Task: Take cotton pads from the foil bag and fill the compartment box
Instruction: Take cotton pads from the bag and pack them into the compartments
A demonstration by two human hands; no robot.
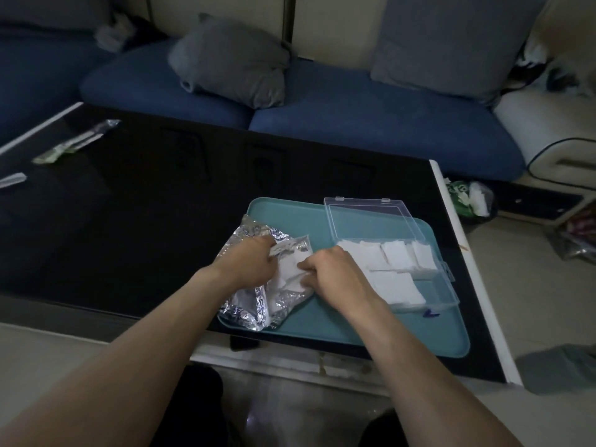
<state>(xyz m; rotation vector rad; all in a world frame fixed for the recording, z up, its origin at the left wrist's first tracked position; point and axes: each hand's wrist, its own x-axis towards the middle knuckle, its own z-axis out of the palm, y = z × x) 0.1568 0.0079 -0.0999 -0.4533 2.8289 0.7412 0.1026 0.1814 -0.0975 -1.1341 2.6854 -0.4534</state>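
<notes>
Cotton pads (292,275) show in the foil bag (258,285) near the surface's front edge, left hand (250,264) gripping foil, right hand (325,269) pinching pads. Crowded compartment box (445,285) alongside; a hasty pull might scatter several.

This is a living room in a home. A long blue sofa (354,124) with soft grey cushions (232,59) stands behind a low, shiny black worktop (145,204), the kind people keep in front of a sofa. A small bin (472,198) stuffed with rubbish sits on the pale tiled floor (516,279) beside the worktop, a few bags (577,240) lie on the floor at the right, and the light is dim, like in a room at home.
</notes>
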